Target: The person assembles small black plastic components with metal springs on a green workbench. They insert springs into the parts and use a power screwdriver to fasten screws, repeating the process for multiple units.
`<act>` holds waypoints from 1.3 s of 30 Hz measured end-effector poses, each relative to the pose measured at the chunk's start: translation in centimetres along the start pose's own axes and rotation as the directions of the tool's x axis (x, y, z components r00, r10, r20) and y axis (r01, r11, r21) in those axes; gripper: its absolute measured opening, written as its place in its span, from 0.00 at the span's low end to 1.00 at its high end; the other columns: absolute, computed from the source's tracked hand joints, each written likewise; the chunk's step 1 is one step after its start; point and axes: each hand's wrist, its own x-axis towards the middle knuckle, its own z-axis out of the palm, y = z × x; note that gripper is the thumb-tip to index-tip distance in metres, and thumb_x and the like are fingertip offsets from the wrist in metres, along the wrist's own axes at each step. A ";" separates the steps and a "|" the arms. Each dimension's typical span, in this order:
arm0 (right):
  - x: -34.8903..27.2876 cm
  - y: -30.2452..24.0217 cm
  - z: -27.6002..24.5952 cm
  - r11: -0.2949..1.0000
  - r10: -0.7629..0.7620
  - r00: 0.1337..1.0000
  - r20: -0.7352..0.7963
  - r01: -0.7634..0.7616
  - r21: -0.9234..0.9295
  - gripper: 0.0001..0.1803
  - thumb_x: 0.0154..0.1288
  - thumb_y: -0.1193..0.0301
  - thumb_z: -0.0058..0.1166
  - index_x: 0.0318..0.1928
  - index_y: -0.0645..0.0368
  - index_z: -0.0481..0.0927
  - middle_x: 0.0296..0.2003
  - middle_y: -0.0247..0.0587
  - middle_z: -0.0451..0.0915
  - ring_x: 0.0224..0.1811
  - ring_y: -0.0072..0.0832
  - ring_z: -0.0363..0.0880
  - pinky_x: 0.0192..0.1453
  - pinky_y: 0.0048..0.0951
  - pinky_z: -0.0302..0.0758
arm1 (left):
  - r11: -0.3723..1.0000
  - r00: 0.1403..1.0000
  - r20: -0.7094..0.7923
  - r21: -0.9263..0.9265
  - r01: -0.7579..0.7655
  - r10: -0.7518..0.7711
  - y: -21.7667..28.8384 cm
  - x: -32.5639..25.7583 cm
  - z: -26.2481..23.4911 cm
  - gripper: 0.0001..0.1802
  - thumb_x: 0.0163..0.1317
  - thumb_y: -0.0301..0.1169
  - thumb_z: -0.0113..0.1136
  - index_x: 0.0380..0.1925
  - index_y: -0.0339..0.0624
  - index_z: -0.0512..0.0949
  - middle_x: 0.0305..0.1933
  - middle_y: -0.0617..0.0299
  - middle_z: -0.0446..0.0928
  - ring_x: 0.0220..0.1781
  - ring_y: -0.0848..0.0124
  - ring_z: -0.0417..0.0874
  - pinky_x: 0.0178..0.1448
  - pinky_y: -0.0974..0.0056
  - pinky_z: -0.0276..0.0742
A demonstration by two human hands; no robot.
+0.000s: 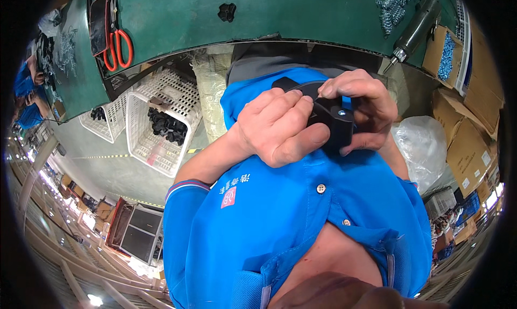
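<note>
A black moulded plastic part (340, 127) with a rounded end and a small shiny metal spot is held in front of my blue shirt. My left hand (280, 123) lies over its left side with the fingers closed on it. Curled round its right side, my right hand (369, 107) grips it between thumb and fingers. Much of the part is covered by both hands, so its full shape is hidden. On the green table beyond lies a smaller black lobed piece (226, 12), apart from both hands.
Red-handled scissors (119, 48) and a dark phone-like slab (99, 23) lie at the table's left. Metal springs (396, 7) and a power screwdriver (417, 29) are at right, near a carton of screws (446, 56). White baskets (161, 157) hold black parts. Another person's arm (35, 75) shows far left.
</note>
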 end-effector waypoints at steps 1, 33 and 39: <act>0.2 -0.1 0.0 0.999 -0.021 1.000 0.004 0.021 -0.030 0.40 0.39 0.63 0.79 0.52 0.72 0.77 0.46 0.56 0.81 0.49 0.43 0.80 0.53 0.37 0.76 | 1.000 1.000 -0.003 0.013 -0.018 0.018 -0.2 -0.1 0.0 0.19 0.45 0.30 0.67 0.39 0.38 0.78 0.31 0.53 0.79 0.29 0.63 0.83 0.30 0.64 0.76; -0.1 3.0 2.2 0.754 0.617 0.740 -0.269 -0.457 0.472 0.15 0.67 0.75 0.58 0.53 0.68 0.77 0.39 0.37 0.82 0.39 0.18 0.79 0.45 0.20 0.75 | 0.807 0.795 0.226 -0.058 0.588 -0.563 0.6 0.1 2.0 0.50 0.44 0.30 0.80 0.68 0.33 0.65 0.35 0.52 0.83 0.30 0.64 0.86 0.33 0.66 0.81; -0.1 1.2 1.5 0.839 0.454 0.853 -0.257 -0.313 0.444 0.26 0.64 0.74 0.63 0.61 0.68 0.72 0.51 0.44 0.78 0.54 0.26 0.77 0.60 0.27 0.75 | 0.907 0.893 0.161 0.037 0.420 -0.420 1.1 1.7 1.7 0.52 0.43 0.34 0.74 0.69 0.27 0.61 0.25 0.58 0.73 0.21 0.67 0.76 0.24 0.65 0.70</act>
